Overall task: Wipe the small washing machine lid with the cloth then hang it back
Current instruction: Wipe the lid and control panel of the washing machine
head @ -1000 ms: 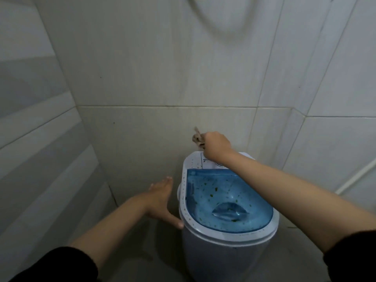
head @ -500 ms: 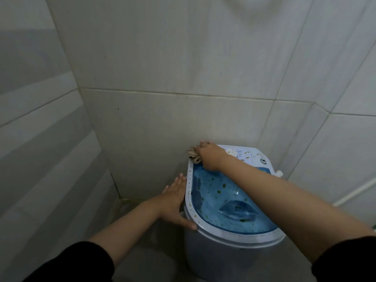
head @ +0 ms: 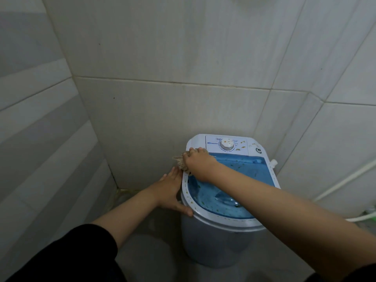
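Observation:
A small washing machine [head: 215, 243] stands on the floor in a tiled corner. Its blue see-through lid [head: 240, 171] carries yellow-green specks, and a white panel with a dial [head: 226, 145] lies behind it. My right hand [head: 198, 162] presses a crumpled beige cloth [head: 180, 160] on the lid's far left corner; most of the cloth is hidden under the hand. My left hand [head: 172, 190] lies flat against the machine's left side, thumb on the white rim [head: 223, 220].
Grey tiled walls [head: 162, 58] close in behind and on both sides. A white pipe [head: 345, 180] runs down the right wall to a hose [head: 364, 217] near the floor. Bare floor [head: 150, 251] lies in front left of the machine.
My right hand with the cloth has come down from above the panel onto the lid's far left corner. My left hand has reached the machine's side and taken hold of the rim.

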A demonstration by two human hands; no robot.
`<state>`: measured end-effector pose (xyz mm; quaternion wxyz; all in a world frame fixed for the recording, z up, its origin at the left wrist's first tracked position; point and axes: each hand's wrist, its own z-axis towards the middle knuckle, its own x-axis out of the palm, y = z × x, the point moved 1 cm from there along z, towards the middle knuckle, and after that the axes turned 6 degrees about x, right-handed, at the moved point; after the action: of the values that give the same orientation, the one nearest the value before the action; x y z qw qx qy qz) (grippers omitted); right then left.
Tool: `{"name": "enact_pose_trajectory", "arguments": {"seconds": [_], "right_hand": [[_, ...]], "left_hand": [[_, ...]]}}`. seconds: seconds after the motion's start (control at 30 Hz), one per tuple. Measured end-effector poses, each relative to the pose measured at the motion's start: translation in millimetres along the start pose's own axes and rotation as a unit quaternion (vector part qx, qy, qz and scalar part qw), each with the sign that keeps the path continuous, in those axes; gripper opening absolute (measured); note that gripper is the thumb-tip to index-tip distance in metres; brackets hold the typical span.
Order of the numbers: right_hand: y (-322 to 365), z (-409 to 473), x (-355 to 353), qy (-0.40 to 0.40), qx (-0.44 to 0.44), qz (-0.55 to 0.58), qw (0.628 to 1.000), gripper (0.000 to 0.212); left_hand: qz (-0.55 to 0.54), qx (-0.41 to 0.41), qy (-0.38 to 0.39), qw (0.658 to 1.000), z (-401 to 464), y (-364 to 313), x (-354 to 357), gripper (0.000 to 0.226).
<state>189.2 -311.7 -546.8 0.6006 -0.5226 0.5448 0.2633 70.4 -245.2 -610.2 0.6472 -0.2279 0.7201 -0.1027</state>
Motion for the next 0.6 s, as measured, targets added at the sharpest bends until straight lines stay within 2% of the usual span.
{"name": "enact_pose_trajectory", "arguments": {"seconds": [0.17,0.37,0.6], "right_hand": [[15,-16,1,-0.003,-0.039,-0.024,0.999,0.050],[23,-43,-6,0.005,-0.060,-0.039,0.997,0.057],[29,-70,-6,0.034,-0.081,-0.020,0.996,0.070]], "left_hand": [[0.001,0.017,-0.009,1.000,-1,-2,1,0.119],[-0.090,0.057,-0.076,0.991,-11,-6,3,0.108],[-0.036,0.020,-0.033,0.999,-5,12,20,0.127]]}}
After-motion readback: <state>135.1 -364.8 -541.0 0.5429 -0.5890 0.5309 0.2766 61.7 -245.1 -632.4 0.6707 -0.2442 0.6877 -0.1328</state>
